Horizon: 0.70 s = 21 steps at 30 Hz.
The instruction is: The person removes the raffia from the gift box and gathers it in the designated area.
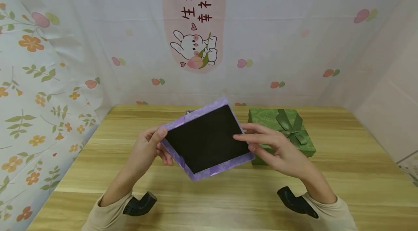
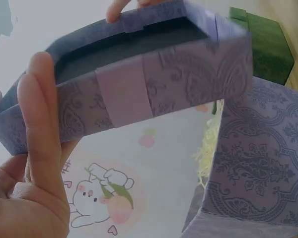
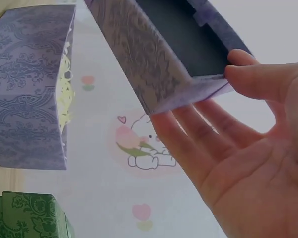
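Observation:
Both hands hold a purple patterned box lid (image 1: pixel 205 140) tilted above the table, its black inside facing the head camera. The left hand (image 1: pixel 143 151) grips the left rim, thumb on the edge and other fingers behind it. At the right rim, the right hand (image 1: pixel 281 151) pinches the lid between digits on either side of its wall. A pale ribbon band (image 2: pixel 124 91) crosses the lid's side in the left wrist view. The wrist views also show a purple patterned box (image 3: pixel 30 94) with yellow shredded paper (image 3: pixel 64 99) at its opening; the lid mostly hides this box in the head view.
A green gift box (image 1: pixel 271 115) with a green bow (image 1: pixel 292 129) stands on the wooden table (image 1: pixel 222 202) behind the right hand. A white printed cloth (image 1: pixel 277 49) hangs along the back, and a floral cloth (image 1: pixel 42 97) hangs on the left.

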Tool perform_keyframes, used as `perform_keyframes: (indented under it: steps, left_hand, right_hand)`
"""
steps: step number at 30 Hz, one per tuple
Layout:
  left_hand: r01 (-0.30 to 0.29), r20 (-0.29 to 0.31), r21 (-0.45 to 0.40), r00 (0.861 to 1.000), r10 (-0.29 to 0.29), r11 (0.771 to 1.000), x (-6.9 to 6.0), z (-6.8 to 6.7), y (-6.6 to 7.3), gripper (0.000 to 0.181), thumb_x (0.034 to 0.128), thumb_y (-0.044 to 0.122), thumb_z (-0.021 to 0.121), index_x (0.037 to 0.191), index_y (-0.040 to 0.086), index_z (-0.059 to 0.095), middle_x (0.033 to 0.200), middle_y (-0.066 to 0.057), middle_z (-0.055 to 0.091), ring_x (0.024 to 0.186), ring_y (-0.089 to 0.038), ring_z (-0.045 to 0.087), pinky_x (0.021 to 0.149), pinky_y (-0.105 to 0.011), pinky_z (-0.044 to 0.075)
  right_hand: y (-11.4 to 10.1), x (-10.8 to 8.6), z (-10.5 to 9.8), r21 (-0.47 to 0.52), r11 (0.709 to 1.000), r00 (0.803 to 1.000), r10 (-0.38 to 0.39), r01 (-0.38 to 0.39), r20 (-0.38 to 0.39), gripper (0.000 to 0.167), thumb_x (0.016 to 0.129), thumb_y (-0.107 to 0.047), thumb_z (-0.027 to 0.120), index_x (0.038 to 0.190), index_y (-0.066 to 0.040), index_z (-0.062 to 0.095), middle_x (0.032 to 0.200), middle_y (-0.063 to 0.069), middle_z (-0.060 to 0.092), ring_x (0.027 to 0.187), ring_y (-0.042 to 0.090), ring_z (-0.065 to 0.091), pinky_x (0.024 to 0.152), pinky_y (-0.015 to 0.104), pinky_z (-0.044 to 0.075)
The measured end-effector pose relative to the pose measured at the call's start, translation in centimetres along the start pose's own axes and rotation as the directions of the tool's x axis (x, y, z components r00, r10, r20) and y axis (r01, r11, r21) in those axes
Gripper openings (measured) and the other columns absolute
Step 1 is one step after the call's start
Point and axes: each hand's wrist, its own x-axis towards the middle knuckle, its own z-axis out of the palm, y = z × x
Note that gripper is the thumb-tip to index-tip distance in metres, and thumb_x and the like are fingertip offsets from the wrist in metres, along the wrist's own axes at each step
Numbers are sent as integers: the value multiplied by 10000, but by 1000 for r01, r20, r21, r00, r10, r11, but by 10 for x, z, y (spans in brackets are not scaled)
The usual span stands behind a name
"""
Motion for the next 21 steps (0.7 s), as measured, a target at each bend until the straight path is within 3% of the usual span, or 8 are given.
perform_keyframes:
  steps: [5, 9, 12, 14, 16, 17, 19, 21]
  left_hand:
    - [24, -41, -7, 999, -25, 1000, 5, 0, 0, 333, 998, 182, 393, 779, 69, 617, 553, -72, 607, 401, -176, 575, 392, -318, 471]
    - [64, -80, 0, 995, -64, 998, 8, 0, -2, 423, 1021, 241, 371, 728, -3, 556, 495, -49, 553, 363, -128, 495, 342, -242, 385]
    - [139, -116, 61, 985, -132, 988, 7, 1, -3, 438, 1022, 326, 349, 852, -28, 544, 557, -29, 531, 405, -92, 409, 390, -200, 327]
    - [148, -113, 128, 984, -134, 981, 6, 1, -4, 383, 1021, 333, 341, 1105, 10, 530, 626, -68, 509, 456, -81, 352, 428, -200, 298]
    - [120, -101, 196, 990, -102, 973, 5, 3, -4, 400, 1011, 302, 399, 1376, 142, 371, 798, -95, 562, 531, -86, 359, 463, -221, 317]
    - [81, -83, 232, 995, -63, 969, 5, 4, -5, 502, 1000, 267, 443, 1457, 209, 244, 902, -113, 585, 582, -95, 405, 490, -227, 357]
    - [-19, -21, 291, 999, 26, 957, 5, 5, -6, 737, 970, 189, 520, 1500, 307, 22, 1086, -153, 581, 722, -129, 500, 560, -248, 427]
    - [-105, 39, 317, 994, 98, 943, 5, 7, -8, 862, 929, 124, 583, 1499, 318, -33, 1286, -160, 504, 933, -178, 560, 663, -288, 490]
  right_hand:
    - [2, 2, 0, -3, 999, 999, 34, -34, 18, 499, 873, 119, 548, 1297, -142, 572, 1323, 91, 484, 1160, 189, 495, 770, 265, 485]
    - [2, 3, 3, 41, 996, 996, 77, -78, 39, 468, 904, 73, 534, 1322, -138, 544, 1290, 52, 495, 996, 145, 539, 691, 261, 483]
    - [1, 3, 6, 69, 990, 992, 116, -119, 48, 454, 929, 29, 521, 1351, -139, 511, 1291, 35, 490, 914, 131, 527, 630, 260, 482]
    - [2, 3, 8, 90, 984, 988, 149, -151, 33, 454, 940, 10, 512, 1366, -142, 491, 1306, 30, 481, 914, 138, 511, 598, 261, 476]
    - [3, 3, 9, 106, 978, 984, 180, -179, 1, 456, 947, 2, 502, 1376, -148, 477, 1331, 27, 470, 928, 149, 495, 588, 266, 454]
    - [3, 3, 9, 121, 974, 981, 195, -191, -16, 458, 950, 3, 495, 1382, -148, 468, 1348, 30, 461, 940, 152, 497, 597, 272, 444]
    - [5, 3, 9, 164, 963, 974, 222, -213, -41, 463, 959, 1, 477, 1397, -145, 445, 1390, 39, 429, 965, 168, 508, 634, 281, 437]
    - [7, 4, 9, 203, 951, 968, 247, -232, -52, 463, 970, -14, 461, 1410, -153, 423, 1425, 40, 395, 1063, 181, 520, 716, 263, 450]
